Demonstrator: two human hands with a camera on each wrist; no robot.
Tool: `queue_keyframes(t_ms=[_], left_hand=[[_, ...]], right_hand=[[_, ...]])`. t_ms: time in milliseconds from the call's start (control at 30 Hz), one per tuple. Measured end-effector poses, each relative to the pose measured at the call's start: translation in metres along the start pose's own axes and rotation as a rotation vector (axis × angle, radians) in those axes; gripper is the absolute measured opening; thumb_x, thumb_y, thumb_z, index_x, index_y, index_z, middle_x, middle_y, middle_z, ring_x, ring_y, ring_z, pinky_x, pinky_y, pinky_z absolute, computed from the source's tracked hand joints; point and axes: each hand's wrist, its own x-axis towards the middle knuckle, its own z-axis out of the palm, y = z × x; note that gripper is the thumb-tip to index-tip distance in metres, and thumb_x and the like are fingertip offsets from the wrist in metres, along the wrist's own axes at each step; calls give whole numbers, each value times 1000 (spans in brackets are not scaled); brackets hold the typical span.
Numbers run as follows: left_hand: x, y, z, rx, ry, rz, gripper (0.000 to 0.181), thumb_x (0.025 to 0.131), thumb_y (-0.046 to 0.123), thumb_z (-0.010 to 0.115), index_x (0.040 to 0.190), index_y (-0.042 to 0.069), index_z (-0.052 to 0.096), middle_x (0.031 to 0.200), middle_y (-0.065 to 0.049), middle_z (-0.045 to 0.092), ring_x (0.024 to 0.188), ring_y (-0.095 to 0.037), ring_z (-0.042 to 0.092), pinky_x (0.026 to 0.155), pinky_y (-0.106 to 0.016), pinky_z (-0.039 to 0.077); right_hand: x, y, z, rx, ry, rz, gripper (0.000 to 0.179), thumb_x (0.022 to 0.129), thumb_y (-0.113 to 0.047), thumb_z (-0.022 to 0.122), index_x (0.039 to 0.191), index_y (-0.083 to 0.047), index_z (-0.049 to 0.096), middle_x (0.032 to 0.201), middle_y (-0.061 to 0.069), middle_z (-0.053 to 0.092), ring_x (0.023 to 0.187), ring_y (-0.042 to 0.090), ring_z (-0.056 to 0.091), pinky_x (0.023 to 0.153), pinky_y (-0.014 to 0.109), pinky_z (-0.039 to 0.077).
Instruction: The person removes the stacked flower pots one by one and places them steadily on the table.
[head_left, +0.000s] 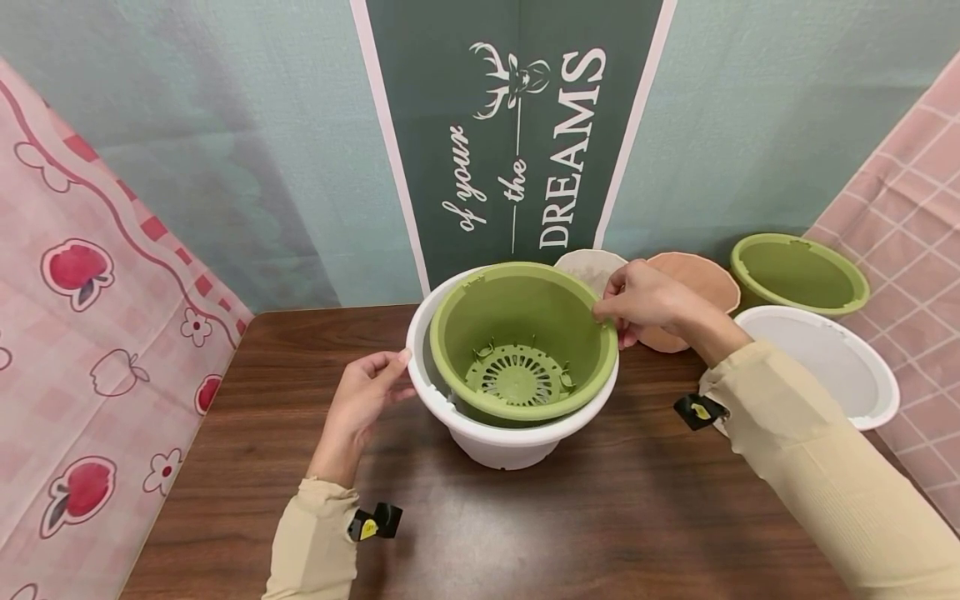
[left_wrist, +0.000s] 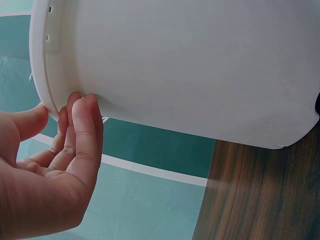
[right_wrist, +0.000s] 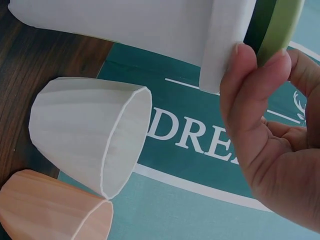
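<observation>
A white plastic flowerpot (head_left: 504, 450) stands on the wooden table, with a green flowerpot (head_left: 517, 308) set inside it, tilted and its rim above the white one. The green pot has a slotted base with small upright prongs. At the left, my left hand (head_left: 367, 390) pinches the white pot's rim, thumb on the edge and fingers under it, as the left wrist view shows along the white wall (left_wrist: 175, 70). My right hand (head_left: 647, 298) pinches the green rim (right_wrist: 280, 30) at the right side. Most of the green pot's outside is hidden by the white one.
Behind the right hand are a white faceted pot (right_wrist: 85, 120) and a peach faceted pot (head_left: 697, 279). Farther right lie another green pot (head_left: 798, 271) and a white one (head_left: 817, 367). A printed cloth (head_left: 300, 150) hangs close behind the table (head_left: 300, 358).
</observation>
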Motion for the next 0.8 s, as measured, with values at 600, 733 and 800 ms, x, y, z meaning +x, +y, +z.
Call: queue_keyframes(t_ms=[600,733,800], left_hand=[[0,0,1,-5,-3,1,26,92,10,54,100,-14,54,83,-4,60,74,-10,61,68,-27,56],[0,1,0,-6,-4,0,26,92,10,54,100,-14,54,82,-4,60,74,-10,61,69,-29,56],[0,1,0,-7,-6,-2,26,93,10,54,100,-14,54,82,-4,60,73,-11,61,69,-29,56]], right_hand=[[1,-4,1,49,-4,5,15,80,-5,57,81,5,46,59,7,51,45,15,58,47,28,54],[1,-4,1,60,-1,10,14,81,-4,57,81,6,46,59,7,53,46,14,57,46,27,54],[1,-4,1,62,2,14,14,81,-4,57,81,6,47,58,7,52,46,14,57,46,26,54]])
